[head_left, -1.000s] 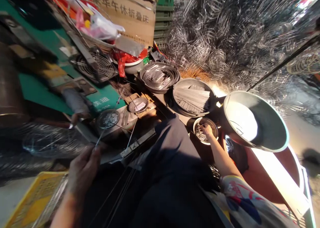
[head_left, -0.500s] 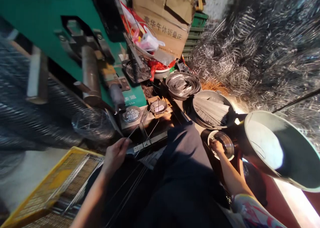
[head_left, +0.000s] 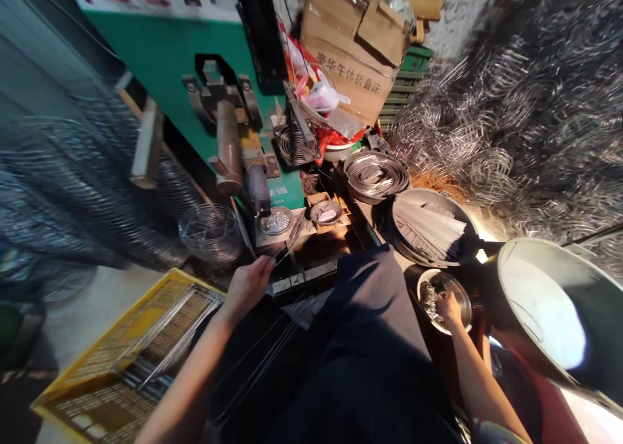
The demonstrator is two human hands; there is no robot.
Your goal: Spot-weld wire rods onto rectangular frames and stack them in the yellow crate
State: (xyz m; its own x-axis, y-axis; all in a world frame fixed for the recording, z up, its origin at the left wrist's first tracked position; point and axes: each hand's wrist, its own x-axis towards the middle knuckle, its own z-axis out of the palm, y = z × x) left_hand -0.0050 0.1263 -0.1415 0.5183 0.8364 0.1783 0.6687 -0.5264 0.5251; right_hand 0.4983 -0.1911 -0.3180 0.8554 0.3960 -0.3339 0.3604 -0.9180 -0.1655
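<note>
My left hand is closed in a pinch, near the front edge of the machine's bench. A thin metal wire juts from its fingertips toward the bench. My right hand is down inside a round bowl at my right knee. Shiny small metal pieces lie in that bowl, beside and under the fingers. The fingers are bent together, and their tips are hidden among the pieces. A green machine with a thick metal arm stands in front of my left hand.
A dish of small metal bits and another small dish sit on the bench. Pans hold flat strips and coiled metal. A large pot stands right; a yellow crate left. Wire coils pile up behind.
The view has swung left, shifting everything rightward. My right hand has moved right within the bowl, uncovering metal pieces. Less wire shows above my left hand, which keeps its pinch.
</note>
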